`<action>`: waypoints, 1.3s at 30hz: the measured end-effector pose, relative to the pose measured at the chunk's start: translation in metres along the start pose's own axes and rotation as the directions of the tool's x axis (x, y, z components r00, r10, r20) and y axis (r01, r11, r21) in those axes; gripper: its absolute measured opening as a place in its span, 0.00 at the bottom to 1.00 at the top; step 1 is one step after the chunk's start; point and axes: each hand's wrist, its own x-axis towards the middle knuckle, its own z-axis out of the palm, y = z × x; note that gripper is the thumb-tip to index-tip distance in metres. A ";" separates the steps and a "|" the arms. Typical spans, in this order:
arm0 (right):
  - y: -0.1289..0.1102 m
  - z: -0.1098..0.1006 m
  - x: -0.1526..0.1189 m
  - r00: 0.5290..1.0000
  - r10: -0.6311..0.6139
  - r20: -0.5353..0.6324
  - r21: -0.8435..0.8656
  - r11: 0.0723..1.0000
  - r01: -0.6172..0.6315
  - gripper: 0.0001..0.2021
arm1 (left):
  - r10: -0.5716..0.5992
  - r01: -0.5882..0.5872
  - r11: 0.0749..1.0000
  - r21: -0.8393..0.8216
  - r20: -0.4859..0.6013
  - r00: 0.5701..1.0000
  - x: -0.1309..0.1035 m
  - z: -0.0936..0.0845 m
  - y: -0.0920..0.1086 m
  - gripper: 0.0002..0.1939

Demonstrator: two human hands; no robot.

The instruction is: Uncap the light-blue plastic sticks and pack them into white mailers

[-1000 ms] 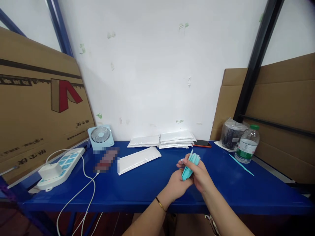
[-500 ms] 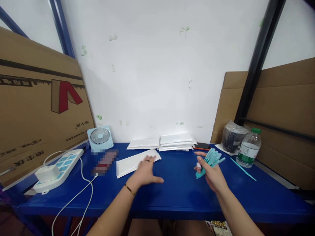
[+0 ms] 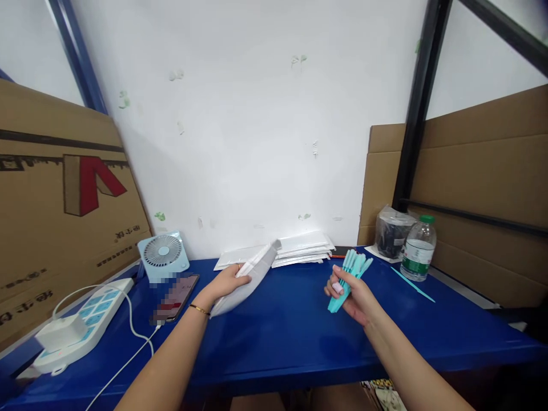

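Note:
A white padded envelope (image 3: pixel 252 282) is in my left hand (image 3: pixel 226 283), lifted and tilted above the blue table, thumb on its near face. My right hand (image 3: pixel 349 294) is closed around a bundle of several thin turquoise sticks (image 3: pixel 351 268), their upper ends fanned out. Behind, against the wall, lies a stack of white envelopes (image 3: pixel 302 246), with another envelope (image 3: pixel 235 257) flat at its left. One more turquoise stick (image 3: pixel 413 284) lies on the table right of my right hand.
At the left are a light blue fan (image 3: pixel 163 255), a phone (image 3: pixel 177 297) on a cable and a white power strip (image 3: pixel 88 328). On the right stand a water bottle (image 3: pixel 418 249) and a bagged dark container (image 3: pixel 390 233). Cardboard (image 3: pixel 483 211) flanks the blue table (image 3: pixel 278 342).
My left hand has closed on the envelope that lay flat and raised it off the table. My right hand still holds the turquoise bundle. The view has shifted a little.

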 end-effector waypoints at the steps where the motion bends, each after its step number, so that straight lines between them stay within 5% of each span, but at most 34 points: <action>1: -0.006 0.005 0.002 0.999 -0.032 0.011 -0.007 0.999 0.032 0.17 | -0.004 0.015 0.988 -0.156 0.073 0.997 -0.001 0.001 0.009 0.23; 4: -0.028 0.020 0.009 0.990 -0.139 0.040 -0.024 0.990 0.140 0.18 | 0.062 0.081 0.865 -0.495 0.265 0.962 -0.006 0.013 0.032 0.28; 8: -0.059 0.032 0.021 0.976 -0.212 0.048 -0.003 0.977 0.213 0.18 | 0.201 0.047 0.831 -0.555 0.377 0.904 -0.011 0.037 0.053 0.28; 13: -0.084 0.039 0.027 0.955 -0.296 0.004 -0.132 0.947 0.294 0.20 | 0.297 -0.009 0.820 -0.572 0.412 0.862 -0.010 0.058 0.065 0.29; 17: -0.086 0.053 0.025 0.942 -0.320 0.104 -0.192 0.923 0.335 0.18 | 0.332 0.014 0.724 -0.689 0.366 0.869 -0.002 0.076 0.065 0.29; 22: -0.083 0.075 0.024 0.929 -0.144 0.340 -0.467 0.832 0.299 0.15 | 0.312 0.042 0.532 -0.846 0.242 0.919 0.007 0.110 0.061 0.28; 26: -0.078 0.080 0.032 0.932 0.050 0.359 -0.621 0.758 0.199 0.16 | 0.310 0.084 0.428 -0.900 0.234 0.922 0.010 0.130 0.059 0.28; 35: -0.066 0.056 0.058 0.931 0.241 0.273 -0.784 0.617 0.071 0.17 | 0.223 0.236 0.309 -0.921 0.311 0.924 0.010 0.145 0.058 0.24; 39: -0.054 0.037 0.053 0.855 0.375 0.357 -0.793 0.605 0.066 0.24 | 0.182 0.268 0.303 -0.915 0.332 0.926 0.002 0.146 0.064 0.20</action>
